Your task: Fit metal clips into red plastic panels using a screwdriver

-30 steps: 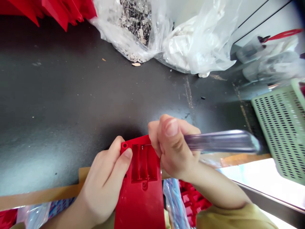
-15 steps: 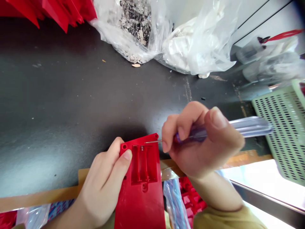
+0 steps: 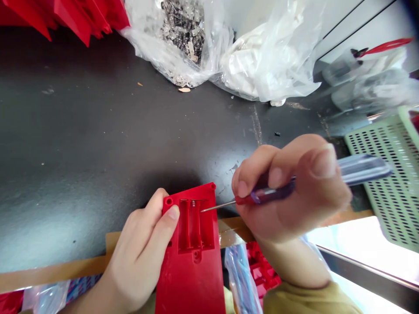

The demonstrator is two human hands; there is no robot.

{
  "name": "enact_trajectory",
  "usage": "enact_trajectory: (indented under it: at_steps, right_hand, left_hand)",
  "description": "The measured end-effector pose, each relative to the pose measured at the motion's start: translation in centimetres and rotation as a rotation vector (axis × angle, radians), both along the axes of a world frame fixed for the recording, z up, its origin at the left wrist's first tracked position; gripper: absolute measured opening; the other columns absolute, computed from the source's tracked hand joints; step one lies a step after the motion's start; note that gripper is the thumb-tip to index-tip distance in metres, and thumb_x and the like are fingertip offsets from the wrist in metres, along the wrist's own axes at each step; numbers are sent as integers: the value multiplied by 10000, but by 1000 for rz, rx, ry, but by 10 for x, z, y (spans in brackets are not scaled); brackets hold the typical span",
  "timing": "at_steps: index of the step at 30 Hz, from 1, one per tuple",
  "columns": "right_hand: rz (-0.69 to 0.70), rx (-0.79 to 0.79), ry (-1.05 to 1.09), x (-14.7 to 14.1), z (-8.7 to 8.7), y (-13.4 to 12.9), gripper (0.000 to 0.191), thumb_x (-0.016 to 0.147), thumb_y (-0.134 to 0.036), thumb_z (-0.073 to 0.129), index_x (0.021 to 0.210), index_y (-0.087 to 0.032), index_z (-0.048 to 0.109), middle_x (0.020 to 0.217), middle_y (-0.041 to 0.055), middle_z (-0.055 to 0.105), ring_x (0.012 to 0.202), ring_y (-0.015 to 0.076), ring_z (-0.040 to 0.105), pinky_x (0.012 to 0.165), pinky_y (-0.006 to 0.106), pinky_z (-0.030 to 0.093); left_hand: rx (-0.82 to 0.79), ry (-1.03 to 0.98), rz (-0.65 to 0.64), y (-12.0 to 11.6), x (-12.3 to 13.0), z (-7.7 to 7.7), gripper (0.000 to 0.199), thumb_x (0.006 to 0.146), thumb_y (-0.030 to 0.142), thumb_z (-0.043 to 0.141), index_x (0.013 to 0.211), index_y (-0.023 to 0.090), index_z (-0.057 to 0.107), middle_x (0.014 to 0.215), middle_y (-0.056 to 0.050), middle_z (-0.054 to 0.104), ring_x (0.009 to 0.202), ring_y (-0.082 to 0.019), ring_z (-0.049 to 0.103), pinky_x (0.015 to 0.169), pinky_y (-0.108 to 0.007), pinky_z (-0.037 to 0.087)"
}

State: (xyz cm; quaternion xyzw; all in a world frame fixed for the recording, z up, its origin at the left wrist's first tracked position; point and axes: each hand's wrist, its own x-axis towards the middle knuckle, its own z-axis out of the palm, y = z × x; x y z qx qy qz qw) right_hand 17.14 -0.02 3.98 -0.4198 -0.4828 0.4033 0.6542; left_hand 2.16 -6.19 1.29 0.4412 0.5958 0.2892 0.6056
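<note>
My left hand (image 3: 144,244) grips the left side of a red plastic housing (image 3: 193,279), its thumb lying on the top face near a corner hole. The housing has a sunken battery compartment (image 3: 203,226) with ribs, and a small spring (image 3: 194,203) shows at its far wall. In my right hand (image 3: 288,192) is a screwdriver (image 3: 271,194) with a clear and purple handle and a thin metal shaft. Its tip hangs over the compartment's right part; whether it touches the plastic I cannot tell. My right fingers are wrapped round the handle.
Along the back of the black table (image 3: 98,117) lie a bag of small metal clips (image 3: 186,35), a bag of white parts (image 3: 262,65) and red plastic pieces (image 3: 81,17). A green perforated basket (image 3: 386,183) stands at the right. Below the table edge are more red parts (image 3: 258,270).
My right hand has drawn back to the right with the screwdriver. Its tip has moved from beside the spring toward me, lower over the compartment. My left hand keeps its hold.
</note>
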Motion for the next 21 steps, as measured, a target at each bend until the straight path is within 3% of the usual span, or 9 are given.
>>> enact_trajectory:
  at_steps: [2, 4, 8, 14, 17, 21]
  right_hand:
    - [4, 35, -28, -2, -3, -1, 478, 914, -398, 613, 530, -205, 405, 423, -57, 514, 325, 76, 417, 297, 242, 271]
    - [23, -14, -42, -2, -4, -3, 524, 953, -457, 530, 508, -212, 400, 415, -41, 518, 337, 92, 443, 299, 251, 281]
    - [61, -97, 10, -4, -3, -5, 569, 955, -567, 446, 510, -221, 374, 406, -42, 522, 292, 95, 334, 280, 271, 226]
    - [65, -84, 20, -10, -7, -3, 601, 918, -564, 532, 478, -201, 340, 362, -63, 310, 302, 87, 456, 270, 229, 245]
    - [83, 9, 6, -9, -14, 0, 522, 924, -491, 567, 522, -210, 388, 390, -71, 332, 315, 86, 473, 273, 223, 270]
    - [209, 188, -49, -4, -27, 1, 366, 935, -387, 564, 619, -235, 460, 430, -65, 481, 306, 88, 431, 256, 232, 274]
  left_hand:
    - [-43, -52, -70, 1, -3, -2, 344, 983, 424, 405, 700, 232, 364, 503, 92, 472, 439, -85, 429, 449, -203, 351]
    - [-56, -40, -47, 1, -4, -1, 345, 984, 413, 404, 698, 228, 353, 503, 94, 461, 448, -84, 420, 465, -214, 333]
    - [-68, -38, -50, 1, -4, -3, 355, 998, 421, 391, 704, 225, 357, 514, 96, 448, 463, -83, 410, 484, -221, 328]
    - [-21, -43, -121, 3, -7, -8, 358, 1014, 419, 363, 711, 231, 333, 533, 97, 478, 470, -81, 433, 465, -203, 341]
    - [-29, -46, -133, 3, -7, -6, 347, 1016, 389, 363, 708, 230, 341, 538, 97, 489, 476, -79, 441, 465, -194, 345]
    - [-33, -45, -109, 2, -7, -4, 325, 991, 345, 423, 693, 224, 375, 521, 97, 476, 465, -77, 434, 455, -196, 330]
